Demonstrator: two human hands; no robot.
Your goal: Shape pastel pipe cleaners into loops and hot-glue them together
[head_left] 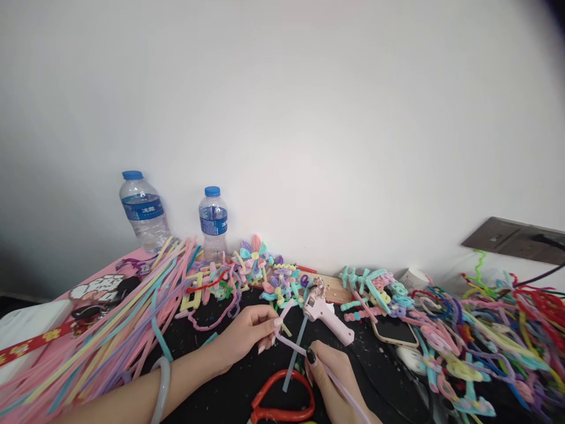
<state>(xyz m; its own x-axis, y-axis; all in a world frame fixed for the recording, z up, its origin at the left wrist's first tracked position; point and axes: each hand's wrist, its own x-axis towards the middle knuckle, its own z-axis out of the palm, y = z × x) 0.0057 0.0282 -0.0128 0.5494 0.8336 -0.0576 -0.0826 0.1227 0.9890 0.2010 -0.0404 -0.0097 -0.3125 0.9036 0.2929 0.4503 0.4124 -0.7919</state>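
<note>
My left hand point(247, 335) pinches the bent end of a pale pink pipe cleaner point(291, 346) over the black table point(238, 391). My right hand point(329, 374), with dark-painted nails, grips the same pipe cleaner lower down; its long tail runs off toward the bottom right. A pale bangle point(161, 388) sits on my left wrist. Just beyond my fingers lies a pink glue gun point(324, 312). A light blue pipe cleaner point(295, 353) lies on the table under the hands.
Long pastel pipe cleaners point(110, 330) pile at the left, tangled coloured ones point(485, 335) at the right. Two water bottles point(143, 212) point(213, 221) stand by the wall. Finished pipe-cleaner flowers point(256, 259), a phone point(395, 333), red-handled scissors point(282, 394) and a wall socket point(516, 240) are around.
</note>
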